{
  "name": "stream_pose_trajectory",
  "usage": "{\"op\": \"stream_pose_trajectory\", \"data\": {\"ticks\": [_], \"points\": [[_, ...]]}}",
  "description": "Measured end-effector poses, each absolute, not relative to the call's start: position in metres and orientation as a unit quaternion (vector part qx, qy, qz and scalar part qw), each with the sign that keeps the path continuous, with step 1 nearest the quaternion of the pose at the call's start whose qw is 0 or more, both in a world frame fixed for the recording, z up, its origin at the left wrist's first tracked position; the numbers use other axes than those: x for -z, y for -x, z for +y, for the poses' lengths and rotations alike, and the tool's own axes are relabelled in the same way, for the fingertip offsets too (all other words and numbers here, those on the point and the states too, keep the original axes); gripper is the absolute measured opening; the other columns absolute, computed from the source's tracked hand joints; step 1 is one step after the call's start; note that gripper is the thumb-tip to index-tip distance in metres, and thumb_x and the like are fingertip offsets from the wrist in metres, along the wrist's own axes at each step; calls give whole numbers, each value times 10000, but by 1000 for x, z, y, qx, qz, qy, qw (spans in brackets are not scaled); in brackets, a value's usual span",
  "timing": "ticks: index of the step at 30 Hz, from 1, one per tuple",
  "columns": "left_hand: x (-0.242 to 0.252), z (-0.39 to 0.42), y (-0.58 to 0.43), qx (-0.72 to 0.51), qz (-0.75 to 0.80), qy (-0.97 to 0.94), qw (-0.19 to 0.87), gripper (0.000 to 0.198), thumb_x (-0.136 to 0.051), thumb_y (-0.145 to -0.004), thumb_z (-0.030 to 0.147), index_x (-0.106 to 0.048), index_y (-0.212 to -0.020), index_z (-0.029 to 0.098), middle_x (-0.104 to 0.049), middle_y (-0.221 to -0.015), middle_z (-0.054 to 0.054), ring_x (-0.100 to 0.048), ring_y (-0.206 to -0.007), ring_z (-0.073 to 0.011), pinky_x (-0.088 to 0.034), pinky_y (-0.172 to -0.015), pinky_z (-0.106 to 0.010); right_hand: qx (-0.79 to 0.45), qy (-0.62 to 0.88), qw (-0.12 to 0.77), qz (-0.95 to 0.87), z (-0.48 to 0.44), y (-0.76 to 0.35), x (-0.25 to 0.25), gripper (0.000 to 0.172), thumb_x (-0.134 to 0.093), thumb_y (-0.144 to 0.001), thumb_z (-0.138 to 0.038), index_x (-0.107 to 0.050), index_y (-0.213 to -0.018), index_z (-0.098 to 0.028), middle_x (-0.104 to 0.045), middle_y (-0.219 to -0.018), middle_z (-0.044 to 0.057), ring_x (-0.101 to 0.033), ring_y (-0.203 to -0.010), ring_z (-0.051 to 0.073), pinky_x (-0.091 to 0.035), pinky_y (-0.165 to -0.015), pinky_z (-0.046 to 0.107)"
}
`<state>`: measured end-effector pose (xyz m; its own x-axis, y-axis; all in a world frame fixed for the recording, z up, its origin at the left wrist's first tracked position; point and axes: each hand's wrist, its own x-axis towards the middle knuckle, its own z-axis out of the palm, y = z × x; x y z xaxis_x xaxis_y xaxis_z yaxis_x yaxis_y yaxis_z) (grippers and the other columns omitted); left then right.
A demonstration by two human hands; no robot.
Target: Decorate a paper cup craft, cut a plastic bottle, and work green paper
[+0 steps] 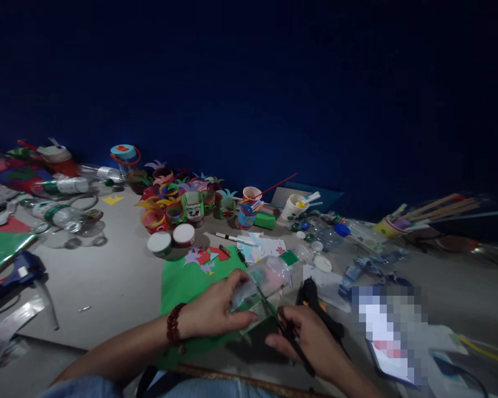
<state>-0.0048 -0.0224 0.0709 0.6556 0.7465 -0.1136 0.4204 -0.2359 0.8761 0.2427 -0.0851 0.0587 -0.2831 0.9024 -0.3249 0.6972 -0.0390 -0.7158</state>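
My left hand (213,307), with a beaded bracelet at the wrist, is closed on a clear plastic bottle (269,271) with a green cap, which lies on its side. Scissors (301,351) with dark handles are in my right hand (315,334). Their blades point up and left, across the bottle's lower part; whether they are cutting the plastic is hard to tell. Beneath my left hand spreads a sheet of green paper (178,282) with red and grey paper scraps (205,255) on it. A black glue gun (313,293) rests just beyond my right hand.
Decorated paper cups (193,207) crowd the back, with two white-lidded tubs (159,243) before them. A blue glue gun (20,273) and plastic bottles (58,213) lie left. A pixelated phone (392,348) lies right, below a cup of sticks (390,226).
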Motion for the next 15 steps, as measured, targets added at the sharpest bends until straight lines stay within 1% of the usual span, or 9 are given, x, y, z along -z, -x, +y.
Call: {"op": "stream_pose_trajectory", "data": {"ticks": [4,9,12,15], "points": [[-71,-21,5,-187,381,-753,503,540,-660,-800,393,-423,-1238,184,-616,-1189,-115,-599,-1072,-277,-474,-941,-412,-408,582,123,-692,-82,-242,-59,471,-672,-809,-567,-442,-621,-203,-421,-593,-51,-365,-562,105,-248,-501,219],[-73,-19,6,-200,397,-743,500,496,-676,-793,394,-439,-1183,201,-612,-1191,-102,-589,-1100,-276,-465,-959,-416,-424,570,141,-689,-82,-242,-55,423,-663,-837,-498,-464,-616,-196,-372,-576,-58,-328,-554,102,-239,-482,214],[-74,-18,6,-202,398,-742,501,515,-683,-787,391,-434,-1195,197,-612,-1190,-103,-587,-1096,-278,-466,-949,-413,-428,578,154,-677,-83,-240,-53,430,-649,-836,-512,-456,-613,-198,-349,-574,-58,-313,-553,102,-241,-480,215],[-74,-16,8,-205,405,-741,494,533,-691,-786,404,-431,-1202,195,-611,-1198,-106,-587,-1095,-280,-466,-935,-404,-410,602,154,-668,-85,-238,-51,478,-644,-813,-548,-405,-579,-206,-329,-560,-56,-309,-549,105,-233,-479,220]]}}
